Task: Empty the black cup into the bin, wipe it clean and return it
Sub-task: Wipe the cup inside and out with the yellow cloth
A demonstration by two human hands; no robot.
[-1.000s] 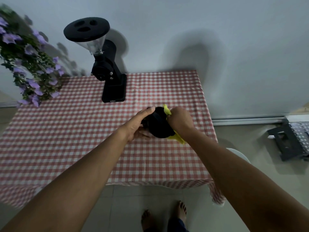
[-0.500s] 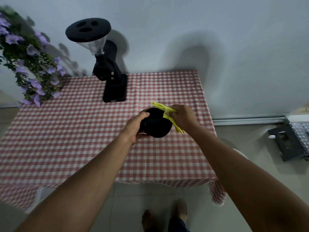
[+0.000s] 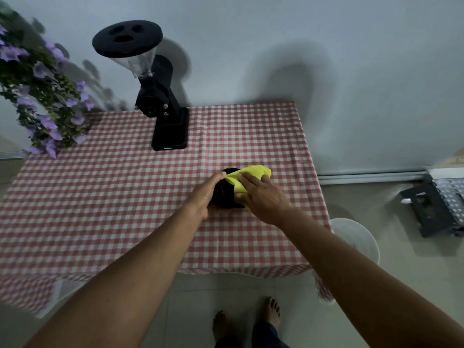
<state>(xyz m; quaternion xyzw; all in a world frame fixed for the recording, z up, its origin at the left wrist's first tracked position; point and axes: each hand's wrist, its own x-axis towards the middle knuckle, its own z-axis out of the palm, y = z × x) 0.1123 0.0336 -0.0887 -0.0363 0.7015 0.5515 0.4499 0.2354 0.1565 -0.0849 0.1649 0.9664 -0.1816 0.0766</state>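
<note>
The black cup [image 3: 224, 193] is held just above the checked tablecloth [image 3: 125, 202], right of centre. My left hand [image 3: 204, 194] grips its left side. A yellow cloth [image 3: 251, 175] is draped over the cup's top and right side. My right hand [image 3: 261, 194] presses flat on the cloth against the cup, fingers pointing left. Most of the cup is hidden by the hands and the cloth. The white bin [image 3: 356, 238] stands on the floor beside the table's right front corner.
A black grinder [image 3: 155, 96] with a clear hopper stands at the back of the table. Purple flowers [image 3: 42, 101] hang over the back left. A dark folding stool [image 3: 434, 209] sits on the floor at the right. My bare feet [image 3: 247, 320] show below the table edge.
My right hand has spread the yellow cloth over the cup's top and now lies flat on it. The left hand keeps its hold on the cup.
</note>
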